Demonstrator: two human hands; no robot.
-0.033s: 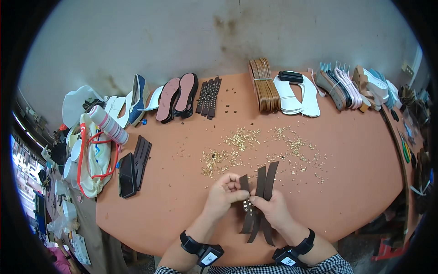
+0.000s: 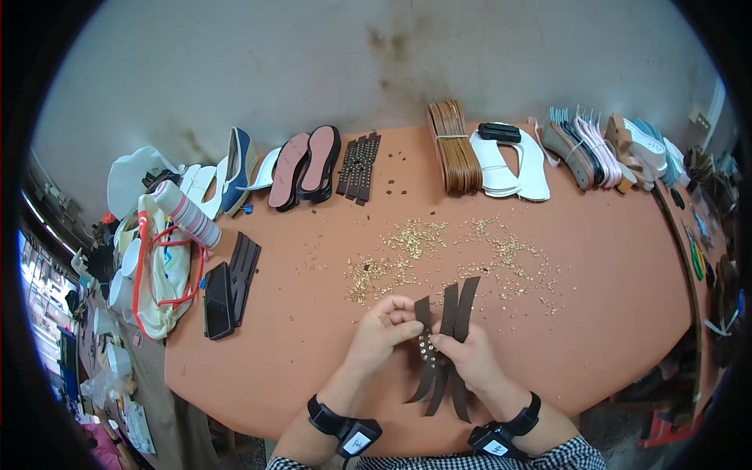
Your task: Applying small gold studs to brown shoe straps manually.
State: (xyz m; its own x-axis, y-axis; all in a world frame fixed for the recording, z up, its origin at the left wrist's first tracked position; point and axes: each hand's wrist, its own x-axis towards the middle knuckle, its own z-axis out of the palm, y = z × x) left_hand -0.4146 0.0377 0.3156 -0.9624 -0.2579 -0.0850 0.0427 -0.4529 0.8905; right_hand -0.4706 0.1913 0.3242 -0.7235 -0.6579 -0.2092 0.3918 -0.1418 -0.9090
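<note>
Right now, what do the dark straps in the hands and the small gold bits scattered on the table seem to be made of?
The dark brown straps, pinched by the left hand and right hand, look like leather or a synthetic imitation: matte, thin, curving limply. One carries a row of shiny studs. The gold bits look like metal: they glint brightly against the orange table, though plated plastic cannot be ruled out.

Even daylight, sharp centre, fisheye-bent rim

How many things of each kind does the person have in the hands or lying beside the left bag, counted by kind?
Dark brown straps in the hands: 3
Dark strips beside the bag: 1 stack
Black phone: 1
Striped roll on the bag: 1
Total: 6
</note>
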